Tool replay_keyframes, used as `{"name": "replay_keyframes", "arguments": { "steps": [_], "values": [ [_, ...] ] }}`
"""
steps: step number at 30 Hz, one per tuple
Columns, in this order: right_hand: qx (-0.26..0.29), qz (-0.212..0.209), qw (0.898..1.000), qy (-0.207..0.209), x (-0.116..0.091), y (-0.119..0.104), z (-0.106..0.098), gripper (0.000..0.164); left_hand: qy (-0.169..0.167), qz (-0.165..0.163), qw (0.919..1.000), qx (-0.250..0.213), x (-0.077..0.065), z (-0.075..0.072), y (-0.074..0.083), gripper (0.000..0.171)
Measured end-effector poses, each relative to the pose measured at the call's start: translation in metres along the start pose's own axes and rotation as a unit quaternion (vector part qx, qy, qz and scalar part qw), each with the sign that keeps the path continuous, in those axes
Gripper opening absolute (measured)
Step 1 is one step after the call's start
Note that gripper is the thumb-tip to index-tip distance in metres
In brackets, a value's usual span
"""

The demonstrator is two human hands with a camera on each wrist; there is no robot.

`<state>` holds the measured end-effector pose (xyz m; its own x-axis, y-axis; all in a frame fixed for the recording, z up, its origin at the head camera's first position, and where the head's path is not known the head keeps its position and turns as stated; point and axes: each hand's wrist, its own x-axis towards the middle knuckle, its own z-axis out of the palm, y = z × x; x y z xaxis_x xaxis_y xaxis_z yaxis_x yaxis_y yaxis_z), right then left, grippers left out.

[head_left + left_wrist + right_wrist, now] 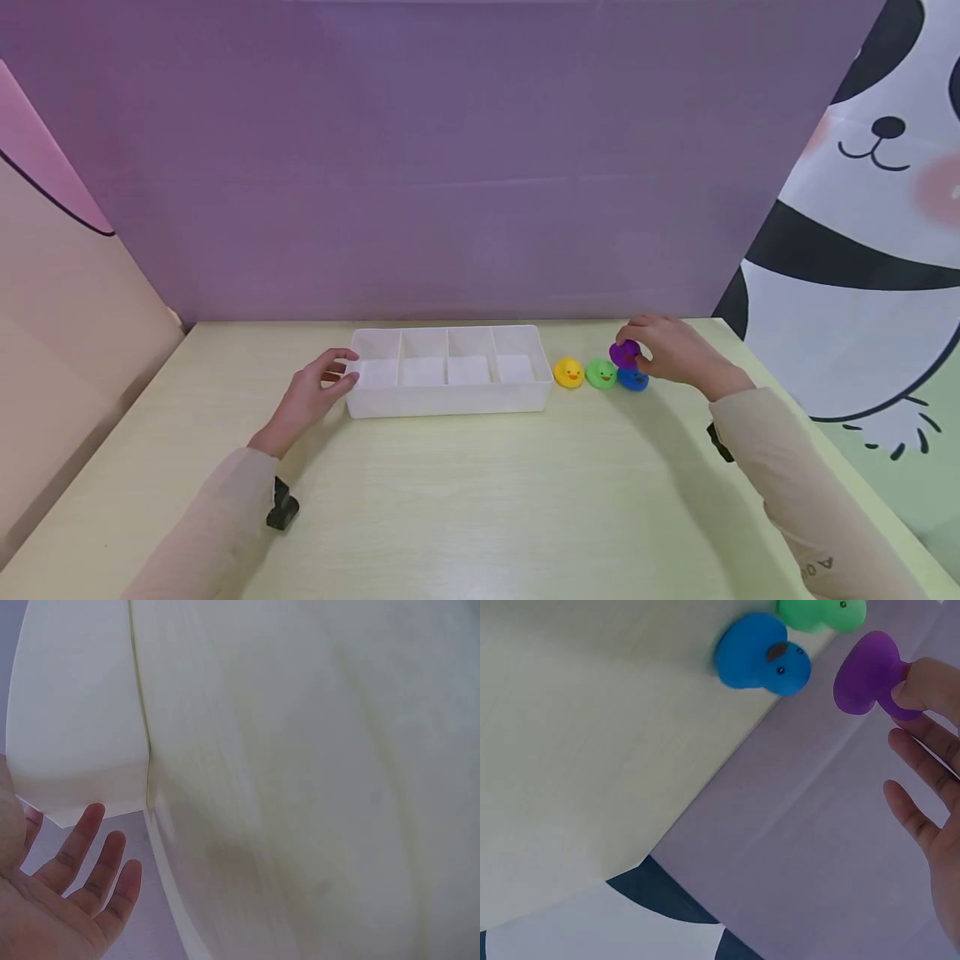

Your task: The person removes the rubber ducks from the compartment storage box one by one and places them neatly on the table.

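Observation:
A purple rubber duck (624,354) is pinched between the thumb and fingers of my right hand (675,350). In the right wrist view the purple duck (866,675) is held up beside the blue duck (750,652), the other fingers spread loosely. The blue duck (633,379), a green duck (601,374) and a yellow duck (568,373) stand in a row on the table. My left hand (311,396) is at the left end of a white divided box (450,402), fingertips right at its wall. Its fingers look extended in the left wrist view.
The box's compartments hold nothing visible. The pale wooden table (480,508) ends at a purple backdrop (465,167) just behind the box. A panda-print wall (870,333) borders the right side, a beige wall (75,350) the left.

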<state>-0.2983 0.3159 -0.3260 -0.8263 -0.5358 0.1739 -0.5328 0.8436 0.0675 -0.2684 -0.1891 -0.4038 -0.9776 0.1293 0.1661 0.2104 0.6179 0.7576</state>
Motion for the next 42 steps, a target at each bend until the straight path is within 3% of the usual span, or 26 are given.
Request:
{"name": "replay_keyframes", "arguments": {
  "steps": [13,29,42],
  "values": [
    [-0.001,0.031,1.0,0.0,-0.021,0.026,-0.005,0.028,0.0,-0.001,1.0,0.0,-0.002,0.0,0.004,0.033],
    [-0.012,0.04,0.999,-0.007,-0.034,0.05,0.012,0.03,0.004,-0.004,1.0,0.002,-0.002,0.001,0.003,0.033],
    [0.016,0.072,0.996,-0.047,-0.04,0.056,0.032,0.032,0.002,0.002,1.0,-0.001,-0.001,0.0,0.003,0.032]
  ]
}}
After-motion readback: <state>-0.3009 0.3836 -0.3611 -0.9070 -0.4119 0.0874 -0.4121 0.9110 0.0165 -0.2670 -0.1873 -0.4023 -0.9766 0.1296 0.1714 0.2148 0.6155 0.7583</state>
